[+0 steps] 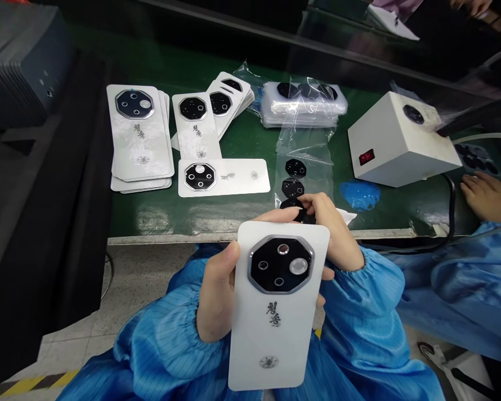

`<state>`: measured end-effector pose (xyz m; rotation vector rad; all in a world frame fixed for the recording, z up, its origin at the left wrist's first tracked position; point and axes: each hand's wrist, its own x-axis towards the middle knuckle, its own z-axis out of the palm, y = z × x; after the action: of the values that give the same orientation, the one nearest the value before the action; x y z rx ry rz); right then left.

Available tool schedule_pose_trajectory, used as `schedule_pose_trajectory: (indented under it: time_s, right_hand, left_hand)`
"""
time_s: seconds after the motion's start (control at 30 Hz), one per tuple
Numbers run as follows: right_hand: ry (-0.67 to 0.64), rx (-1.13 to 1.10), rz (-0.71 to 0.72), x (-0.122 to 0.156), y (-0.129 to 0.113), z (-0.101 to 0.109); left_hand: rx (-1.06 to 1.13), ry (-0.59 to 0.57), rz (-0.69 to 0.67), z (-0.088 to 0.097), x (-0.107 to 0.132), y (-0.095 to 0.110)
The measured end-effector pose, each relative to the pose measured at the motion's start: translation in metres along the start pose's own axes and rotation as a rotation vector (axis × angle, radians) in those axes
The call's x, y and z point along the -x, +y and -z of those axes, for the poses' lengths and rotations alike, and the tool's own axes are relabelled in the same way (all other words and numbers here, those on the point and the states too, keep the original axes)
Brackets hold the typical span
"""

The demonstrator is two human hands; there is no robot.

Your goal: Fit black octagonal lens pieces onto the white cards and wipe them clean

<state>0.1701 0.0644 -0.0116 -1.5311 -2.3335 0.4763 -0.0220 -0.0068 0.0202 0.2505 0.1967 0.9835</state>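
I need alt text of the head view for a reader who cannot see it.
A person holds a white phone back in the left hand, its black octagonal camera plate facing up, while the right hand pinches a black cover on a clear plastic sleeve. More white phone backs lie on a green bench beside a white box with a red switch.

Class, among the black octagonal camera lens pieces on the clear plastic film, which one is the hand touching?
The lowest black octagonal lens piece, pinched by the fingers of the right hand; the two above it lie untouched on the clear plastic film.
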Motion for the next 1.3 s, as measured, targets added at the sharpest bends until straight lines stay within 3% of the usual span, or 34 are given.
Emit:
schedule_pose_trajectory:
  time_s: [0.13, 0.47, 0.87, 1.3]
  right_hand:
    - [0.01, 0.028, 0.006, 0.003, -0.003, -0.001]
    - [0.05, 0.031, 0.059, 0.006, -0.001, -0.002]
    - [0.059, -0.003, 0.096, 0.01, -0.006, 0.0]
    - [0.344, -0.078, 0.108, 0.019, -0.004, 0.01]
  left_hand:
    - [0.0, -0.043, -0.015, 0.001, -0.001, 0.001]
    - [0.017, 0.015, 0.006, -0.002, -0.003, 0.002]
    - [0.017, -0.007, -0.014, -0.005, -0.003, 0.002]
    - [-0.013, -0.14, 0.016, -0.001, 0.001, 0.003]
